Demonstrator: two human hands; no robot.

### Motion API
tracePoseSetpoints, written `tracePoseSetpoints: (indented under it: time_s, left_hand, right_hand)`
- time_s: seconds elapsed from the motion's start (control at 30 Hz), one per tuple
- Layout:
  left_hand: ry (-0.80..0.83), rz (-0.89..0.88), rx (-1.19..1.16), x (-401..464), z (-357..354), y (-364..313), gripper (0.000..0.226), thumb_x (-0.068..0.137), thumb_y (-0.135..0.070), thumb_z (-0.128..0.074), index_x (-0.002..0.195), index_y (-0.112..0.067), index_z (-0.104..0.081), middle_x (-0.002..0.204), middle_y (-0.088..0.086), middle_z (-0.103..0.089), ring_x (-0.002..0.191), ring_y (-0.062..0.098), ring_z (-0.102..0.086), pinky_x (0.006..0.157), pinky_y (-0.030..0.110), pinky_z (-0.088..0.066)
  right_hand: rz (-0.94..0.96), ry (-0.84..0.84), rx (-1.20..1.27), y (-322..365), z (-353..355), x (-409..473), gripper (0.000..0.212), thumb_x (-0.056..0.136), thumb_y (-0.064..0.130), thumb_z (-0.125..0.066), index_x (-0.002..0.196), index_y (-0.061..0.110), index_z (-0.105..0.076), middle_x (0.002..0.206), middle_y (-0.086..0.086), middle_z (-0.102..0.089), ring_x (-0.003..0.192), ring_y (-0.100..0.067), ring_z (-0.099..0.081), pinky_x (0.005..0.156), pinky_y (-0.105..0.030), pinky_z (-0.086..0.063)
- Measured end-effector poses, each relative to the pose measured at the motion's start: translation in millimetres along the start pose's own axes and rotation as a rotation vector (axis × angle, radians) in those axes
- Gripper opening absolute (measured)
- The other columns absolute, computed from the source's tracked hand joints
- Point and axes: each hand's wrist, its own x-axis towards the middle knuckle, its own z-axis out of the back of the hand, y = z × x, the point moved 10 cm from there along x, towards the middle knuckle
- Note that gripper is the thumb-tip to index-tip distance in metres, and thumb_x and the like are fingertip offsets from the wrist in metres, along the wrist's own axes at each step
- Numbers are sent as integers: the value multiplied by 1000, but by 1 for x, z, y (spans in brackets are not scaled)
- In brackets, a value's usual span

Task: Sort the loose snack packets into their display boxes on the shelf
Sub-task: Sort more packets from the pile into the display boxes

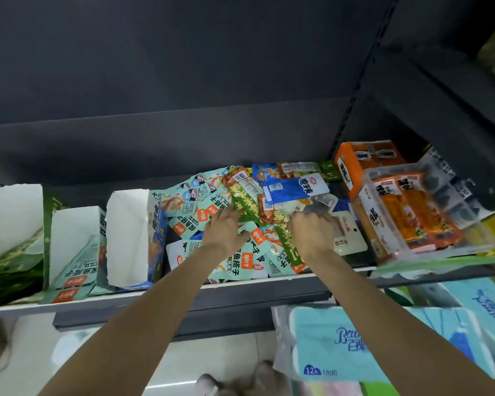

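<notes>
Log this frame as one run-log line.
phase: sorting | left hand: on packet pile | right hand: on pile | display boxes: left of pile | grasp: unclear

Shelf: open above, crowded at deck level

Tall clear gap over the shelf up to the dark back wall. Loose packets heap across mid shelf, front edge to back. Open-top display boxes block the left end; clear tub w/ orange packs and orange box block the right end.
</notes>
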Motion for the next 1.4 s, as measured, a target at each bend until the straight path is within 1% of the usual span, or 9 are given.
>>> tracePoseSetpoints:
  time_s: [0.1, 0.3, 0.4, 0.57, 0.77, 0.97, 1.17, 1.3, 1.4]
  left_hand:
    - [-155, -82, -146, 1, 22, -14, 47, 94, -21, -52, 140, -17, -41, 148, 4, -36, 135, 25, -34, 112, 40, -31]
    - [-129, -250, -549, -8, 64, -49, 44, 92, -20, -59, 135, -17, -46, 125, 0, -56, 116, 15, -53, 90, 23, -43]
    - [-190, -212, -692, -16, 91, -29, 21, 91, -23, -60, 109, -13, -61, 102, 3, -69, 89, 16, -65, 75, 30, -54]
    - [-277, -220, -833, -50, 132, 18, 17, 92, -20, -59, 109, -22, -61, 98, -13, -67, 88, 1, -67, 75, 17, -54]
    - [-544, -128, -842, -104, 186, 132, 12, 90, -17, -62, 102, -20, -62, 95, -10, -69, 85, -3, -66, 75, 16, -53]
    - [-797, -92, -731, -167, 257, 249, 18, 91, -20, -61, 95, -3, -55, 88, 4, -67, 82, 16, -64, 71, 31, -52]
    - [-833, -55, -563, -193, 304, 349, 24, 90, -25, -61, 96, -2, -58, 92, 10, -66, 86, 24, -62, 76, 41, -49]
    - [-792, -31, -448, -197, 318, 389, 23, 90, -25, -61, 99, -4, -63, 95, 8, -66, 87, 23, -59, 77, 34, -43]
    - [-752, -14, -470, -203, 313, 416, 20, 90, -21, -61, 103, -6, -65, 99, 6, -69, 90, 21, -61, 76, 29, -45]
  right_hand:
    - [120, -144, 54, 5, 33, 6, 7, 87, 12, -63, 92, 11, -68, 74, -8, -70, 66, -22, -68, 58, -30, -50]
    - [344, -132, 767, 20, 86, 14, 20, 96, 22, -51, 103, 13, -67, 91, -1, -68, 83, -18, -62, 71, -35, -49]
    - [278, -132, 1119, 25, 101, 20, 16, 90, 18, -61, 105, 18, -67, 97, 5, -68, 89, -9, -63, 72, -24, -51]
    - [132, 116, 1435, 76, 82, 17, 24, 84, 13, -69, 100, 29, -62, 98, 11, -68, 96, -7, -64, 77, -25, -56]
    - [358, 122, 1340, 203, 124, 0, 19, 85, 12, -68, 103, 16, -71, 100, 4, -71, 87, -6, -67, 81, -32, -57]
    - [408, -6, 1360, 337, 154, -20, 17, 84, 18, -68, 97, 9, -73, 89, 1, -73, 85, -22, -70, 78, -50, -55]
    - [411, -103, 1308, 443, 175, -44, 14, 89, 15, -62, 95, 10, -73, 80, 7, -69, 78, -20, -67, 74, -38, -54]
    - [415, -110, 1239, 487, 175, -50, 17, 89, 17, -62, 98, 7, -72, 74, 17, -63, 67, 7, -59, 66, -22, -49]
    - [426, -59, 1160, 511, 168, -53, 17, 90, 19, -62, 93, 6, -72, 73, 10, -63, 67, 0, -57, 65, -26, -50]
